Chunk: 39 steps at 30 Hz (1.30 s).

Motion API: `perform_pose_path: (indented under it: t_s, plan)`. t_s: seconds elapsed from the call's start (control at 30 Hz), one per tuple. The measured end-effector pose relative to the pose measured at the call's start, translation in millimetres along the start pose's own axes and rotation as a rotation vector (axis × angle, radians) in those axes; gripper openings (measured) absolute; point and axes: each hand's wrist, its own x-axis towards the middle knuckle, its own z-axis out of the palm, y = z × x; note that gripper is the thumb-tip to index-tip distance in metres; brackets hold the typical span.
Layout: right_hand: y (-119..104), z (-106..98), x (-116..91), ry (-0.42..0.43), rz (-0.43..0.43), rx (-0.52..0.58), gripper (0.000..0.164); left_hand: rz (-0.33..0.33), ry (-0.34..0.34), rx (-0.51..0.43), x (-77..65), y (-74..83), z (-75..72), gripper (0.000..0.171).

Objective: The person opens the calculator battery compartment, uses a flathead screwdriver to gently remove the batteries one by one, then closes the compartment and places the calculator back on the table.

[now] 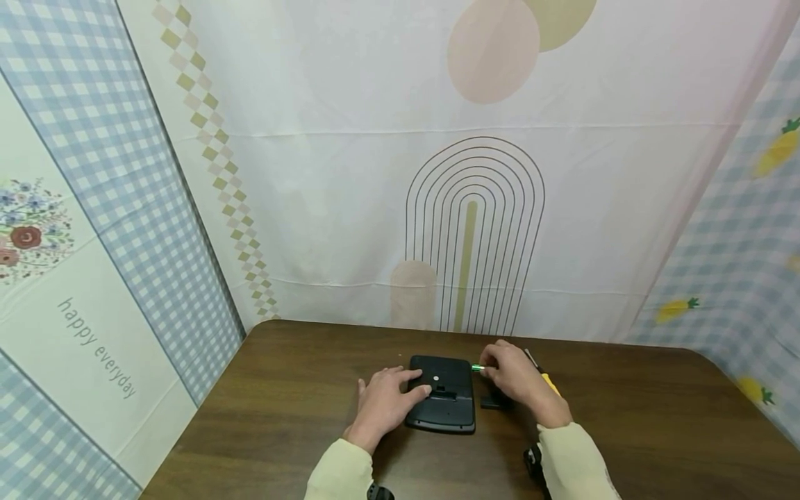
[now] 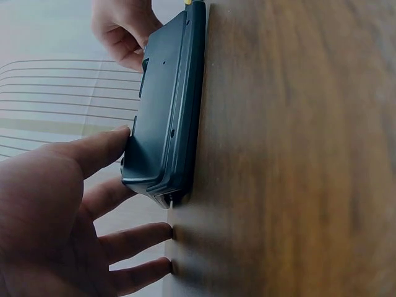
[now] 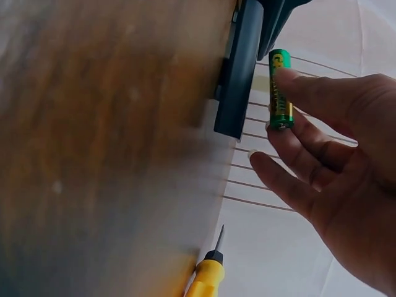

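A black, flat device (image 1: 440, 415), perhaps a calculator, lies on the table with its back up and a recess showing near its middle. My left hand (image 1: 385, 401) rests at its left side, thumb and index fingertip touching the back; in the left wrist view, two other fingers (image 2: 137, 242) extend past its near corner. My right hand (image 1: 515, 373) pinches a green battery (image 3: 281, 93) between thumb and fingers, at the device's upper right edge. Below that hand sits a small dark piece (image 1: 494, 402), partly hidden, apparently a cover.
A screwdriver with a yellow handle (image 3: 207, 279) lies just right of my right hand, its shaft pointing away. The brown wooden table (image 1: 281, 410) ends at a printed white cloth (image 1: 337, 208) at the back. Checked cloth (image 1: 719, 264) hangs on the right.
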Motion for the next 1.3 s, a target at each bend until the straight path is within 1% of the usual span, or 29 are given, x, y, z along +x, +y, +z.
perform_pose_path:
  t_s: [0.37, 0.73, 1.13, 1.3]
  plan:
    - [4.3, -1.3, -2.0, -0.056, 0.024, -0.020, 0.013, 0.002, -0.001, 0.004, -0.8, 1.7, -0.2, 0.046]
    - [7.6, -2.6, -4.3, -0.071, 0.031, -0.014, 0.013, -0.004, -0.012, 0.001, 0.5, 3.4, -0.8, 0.046]
    - [10.1, -1.7, -4.7, -0.068, 0.019, -0.015, 0.012, -0.005, -0.016, -0.004, -0.8, 3.0, -0.3, 0.046]
    - [11.1, -1.6, -4.8, -0.065, 0.018, -0.021, 0.015, -0.005, -0.018, -0.002, -0.8, 3.3, -0.2, 0.046]
